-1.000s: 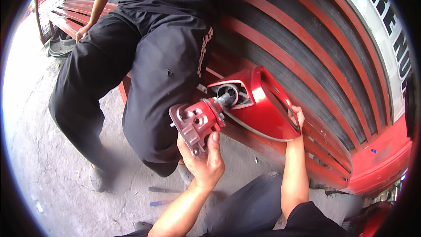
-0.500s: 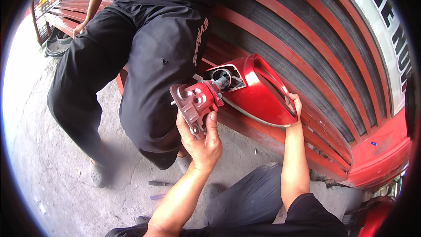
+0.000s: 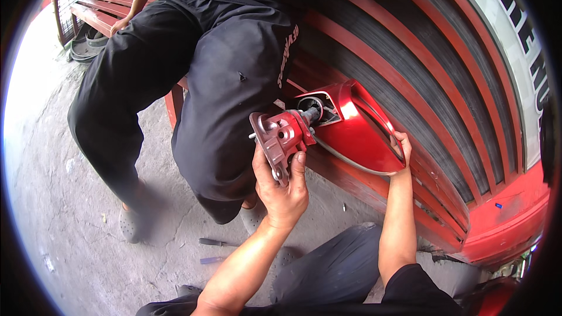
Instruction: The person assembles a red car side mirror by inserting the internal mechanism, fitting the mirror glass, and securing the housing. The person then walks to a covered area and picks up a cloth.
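Note:
A glossy red car side mirror shell (image 3: 360,131) is held tilted in front of the bench seat. My right hand (image 3: 400,155) is closed around its narrow right end, with some fingers hidden behind it. From the shell's open left end a grey pivot (image 3: 312,116) leads to the mirror's mounting bracket (image 3: 281,136), a metal piece with red paint and holes. Fingers and thumb of my left hand (image 3: 282,196) grip this bracket from below. Bracket and shell appear joined at the pivot.
Another person in dark trousers (image 3: 219,93) sits close by on the red slatted bench (image 3: 374,47). Beneath my left forearm, a dark tool (image 3: 218,241) and a blue-handled tool (image 3: 212,260) lie on the concrete floor (image 3: 164,210). Dark shoes (image 3: 88,48) are under the bench's far end.
The scene has shifted slightly right in view, bracket and shell with it. The other person's arm at upper right now shows more fully, reaching rightward. My grip on both parts looks unchanged.

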`<act>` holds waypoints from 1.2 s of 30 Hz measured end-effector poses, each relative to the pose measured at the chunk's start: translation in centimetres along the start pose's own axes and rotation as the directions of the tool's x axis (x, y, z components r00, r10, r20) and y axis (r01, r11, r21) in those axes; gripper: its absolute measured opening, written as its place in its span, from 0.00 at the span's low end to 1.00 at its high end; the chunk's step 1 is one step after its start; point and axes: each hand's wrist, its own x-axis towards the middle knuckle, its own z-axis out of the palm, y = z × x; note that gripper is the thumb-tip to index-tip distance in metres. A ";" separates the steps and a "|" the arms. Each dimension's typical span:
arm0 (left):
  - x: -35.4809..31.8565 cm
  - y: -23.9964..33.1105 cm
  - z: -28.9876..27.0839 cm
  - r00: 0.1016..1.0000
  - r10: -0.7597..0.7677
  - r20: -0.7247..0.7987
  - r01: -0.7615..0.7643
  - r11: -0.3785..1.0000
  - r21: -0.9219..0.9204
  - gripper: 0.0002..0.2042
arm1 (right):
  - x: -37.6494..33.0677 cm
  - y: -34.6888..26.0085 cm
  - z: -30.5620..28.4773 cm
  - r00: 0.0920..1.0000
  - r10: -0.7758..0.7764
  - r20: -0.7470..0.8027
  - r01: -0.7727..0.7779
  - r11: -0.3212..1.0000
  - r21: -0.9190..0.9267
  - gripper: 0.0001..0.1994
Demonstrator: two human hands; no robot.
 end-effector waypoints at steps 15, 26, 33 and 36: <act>-0.7 -0.5 -0.6 1.000 -0.022 0.000 0.022 0.999 0.035 0.31 | -2.7 -1.3 3.7 0.945 -0.043 -0.324 -0.070 0.942 -0.329 0.32; -0.5 -0.3 0.0 0.997 -0.063 -0.048 0.062 0.998 -0.002 0.27 | -4.3 -2.4 6.9 0.960 -0.050 -0.275 -0.081 0.893 -0.442 0.27; -0.6 0.4 0.2 0.991 -0.125 -0.050 0.121 0.990 -0.065 0.26 | -5.0 -4.5 7.0 0.833 -0.475 -0.284 0.037 0.560 -0.828 0.21; -0.9 -0.1 -0.1 0.989 -0.142 -0.053 0.137 0.987 -0.079 0.26 | -7.0 -4.7 11.4 0.628 -0.752 -0.202 0.263 0.449 -0.854 0.17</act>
